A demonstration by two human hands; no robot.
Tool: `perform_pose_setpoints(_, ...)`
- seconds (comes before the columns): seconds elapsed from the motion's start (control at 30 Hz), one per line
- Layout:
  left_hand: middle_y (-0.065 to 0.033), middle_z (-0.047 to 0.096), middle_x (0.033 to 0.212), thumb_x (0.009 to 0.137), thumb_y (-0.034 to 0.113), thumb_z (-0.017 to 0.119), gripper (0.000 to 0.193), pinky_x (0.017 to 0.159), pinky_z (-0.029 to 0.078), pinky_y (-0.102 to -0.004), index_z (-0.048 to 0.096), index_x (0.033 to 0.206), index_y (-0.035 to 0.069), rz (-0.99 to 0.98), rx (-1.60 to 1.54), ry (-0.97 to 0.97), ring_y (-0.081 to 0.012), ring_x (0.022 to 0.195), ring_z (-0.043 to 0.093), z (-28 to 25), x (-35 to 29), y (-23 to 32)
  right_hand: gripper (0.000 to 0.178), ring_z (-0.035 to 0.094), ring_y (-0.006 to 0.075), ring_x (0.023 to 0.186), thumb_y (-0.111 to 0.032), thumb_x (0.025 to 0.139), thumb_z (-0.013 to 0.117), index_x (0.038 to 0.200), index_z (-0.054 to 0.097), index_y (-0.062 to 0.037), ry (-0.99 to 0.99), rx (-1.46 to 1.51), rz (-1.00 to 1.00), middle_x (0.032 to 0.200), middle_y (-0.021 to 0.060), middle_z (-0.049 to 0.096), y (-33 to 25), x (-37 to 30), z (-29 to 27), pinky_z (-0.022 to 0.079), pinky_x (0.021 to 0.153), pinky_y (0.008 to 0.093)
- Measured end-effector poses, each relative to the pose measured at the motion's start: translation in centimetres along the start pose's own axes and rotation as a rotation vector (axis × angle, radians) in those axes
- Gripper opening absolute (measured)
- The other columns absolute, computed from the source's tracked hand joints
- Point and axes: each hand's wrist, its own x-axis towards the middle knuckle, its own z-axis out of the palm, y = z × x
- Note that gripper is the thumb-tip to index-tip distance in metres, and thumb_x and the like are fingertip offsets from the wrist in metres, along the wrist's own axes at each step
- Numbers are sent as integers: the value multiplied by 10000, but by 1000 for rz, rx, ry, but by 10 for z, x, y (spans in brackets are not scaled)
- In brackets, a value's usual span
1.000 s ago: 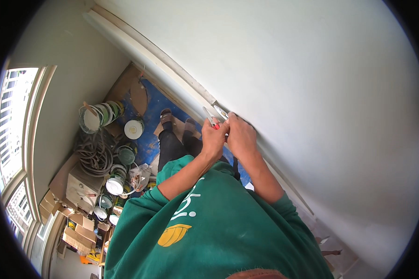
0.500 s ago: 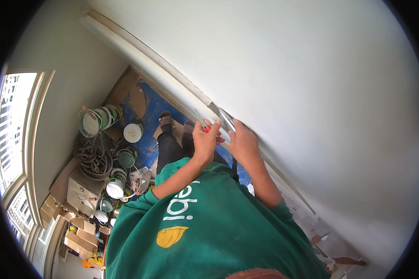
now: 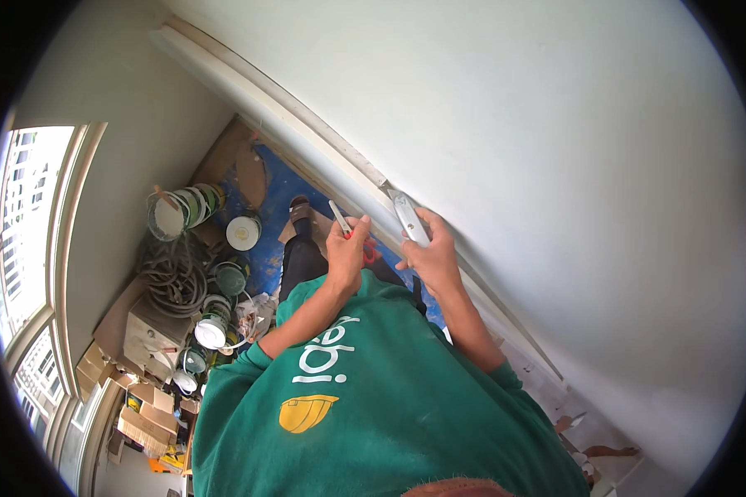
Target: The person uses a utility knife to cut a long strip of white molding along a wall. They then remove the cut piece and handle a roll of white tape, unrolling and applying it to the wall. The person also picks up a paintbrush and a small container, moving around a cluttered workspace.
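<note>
My left hand is closed around red-handled scissors, whose blades point up and away from me. In my right hand is a silver-grey utility knife, gripped by its rear end. The knife's front end lies close to the top of a long white ledge that runs along the wall. Whether its blade touches the ledge or wall I cannot tell. A gap shows in the strip along the ledge, beside the knife's front end.
Paint buckets, a coiled grey hose and cardboard boxes crowd the floor on the left. Blue sheeting covers the floor near my feet. A window is at far left. Scraps lie at lower right.
My left hand with the scissors has shifted left and slightly down, away from the right. My right hand has moved down along the knife, so more of its body shows.
</note>
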Motion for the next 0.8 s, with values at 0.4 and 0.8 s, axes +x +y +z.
perform_pose_setpoints(0.4,-75,603,865,893,203,711,293,645,530,-300,529,1049,34,26,-58,-143,-150,764,606,11,-5,9,498,656,183,716,-118,865,652,1305,502,60,-249,-248,-203,970,161,661,7,-13,8,529,597,305)
perform_pose_setpoints(0.8,-82,584,755,913,179,668,241,513,545,-349,474,985,56,94,-201,69,-193,590,602,-15,9,33,345,604,399,978,-99,850,658,1177,586,-18,154,-641,-672,1091,237,610,23,31,24,492,826,443)
